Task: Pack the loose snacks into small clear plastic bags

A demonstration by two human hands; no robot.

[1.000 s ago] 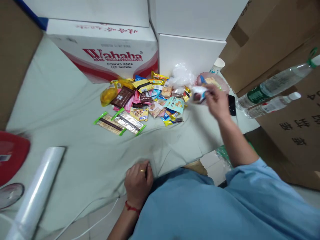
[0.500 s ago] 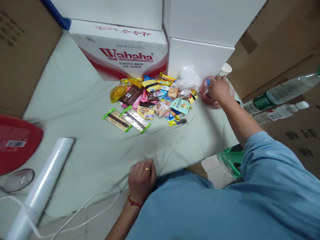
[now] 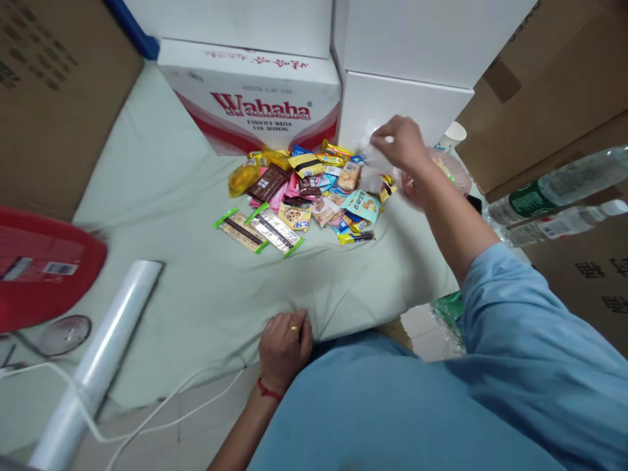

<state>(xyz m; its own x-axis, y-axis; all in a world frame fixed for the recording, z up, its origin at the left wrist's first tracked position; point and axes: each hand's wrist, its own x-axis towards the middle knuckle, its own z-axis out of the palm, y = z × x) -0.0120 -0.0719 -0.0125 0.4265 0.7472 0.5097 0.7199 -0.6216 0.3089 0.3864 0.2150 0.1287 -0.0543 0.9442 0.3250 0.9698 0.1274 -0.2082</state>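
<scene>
My right hand [image 3: 400, 144] is closed in a pinch on a clear plastic bag [image 3: 373, 169], raised beside the white box; part of the bag is hidden by my fingers. Below it lies a pile of wrapped snacks: a teal packet [image 3: 362, 205], a dark brown packet [image 3: 269, 182], a yellow packet [image 3: 306, 165] and several others. Two green-ended bars [image 3: 241, 230] lie at the pile's front left. Behind my right forearm stands a pink bowl [image 3: 411, 188], partly covered. My left hand [image 3: 285, 347] rests curled into a fist at the table's near edge, with nothing visible in it.
A Wahaba carton [image 3: 265, 108] and white boxes [image 3: 402, 104] stand behind the pile. A paper cup [image 3: 452, 135] and plastic bottles [image 3: 564, 180] are at the right. At the left lie a red object [image 3: 49, 268], a plastic film roll [image 3: 103, 353] and a white cable [image 3: 171, 409].
My right hand has moved left and up from the bowl to the plastic bag and now pinches it. The camera view has shifted slightly. My left hand stays at the table edge.
</scene>
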